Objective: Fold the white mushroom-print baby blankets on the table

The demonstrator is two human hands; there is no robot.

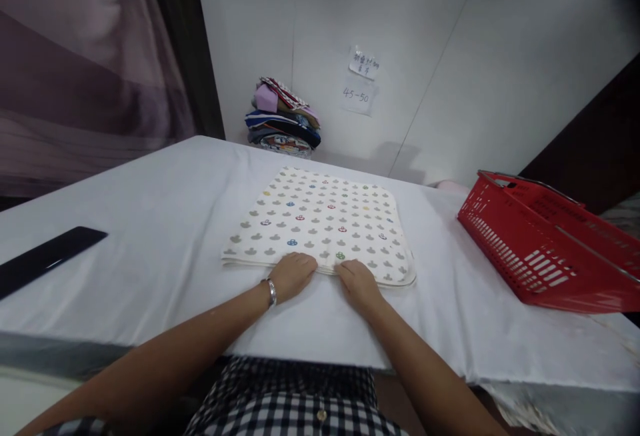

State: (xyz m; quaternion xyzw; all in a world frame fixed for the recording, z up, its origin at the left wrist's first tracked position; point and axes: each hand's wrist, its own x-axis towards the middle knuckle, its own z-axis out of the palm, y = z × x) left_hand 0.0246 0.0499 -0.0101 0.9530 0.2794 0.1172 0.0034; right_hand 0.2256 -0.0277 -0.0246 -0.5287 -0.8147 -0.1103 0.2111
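My fingertips are curled under at the near edge of the folded cloth (pixel 320 223), so I cannot tell whether either grip pinches the hem or only presses on it. The far end of the red basket (pixel 545 243) is cut off at the frame's right edge, and the writing on the two paper notes (pixel 361 81) on the wall is only partly legible. The cloth, cream with rows of small grey and coloured motifs, lies flat and roughly square at the middle of the surface (pixel 150 256), which is covered in white sheeting. A flat black object (pixel 45 257) lies on the surface well to the left; the basket sits tilted on the right. A stack of folded garments (pixel 283 119) stands against the white wall at the far edge. My left hand (pixel 291 275), a bracelet (pixel 271 291) at its wrist, and my right hand (pixel 357 283) rest side by side, knuckles up, on the cloth's near edge, both forearms extended forward.
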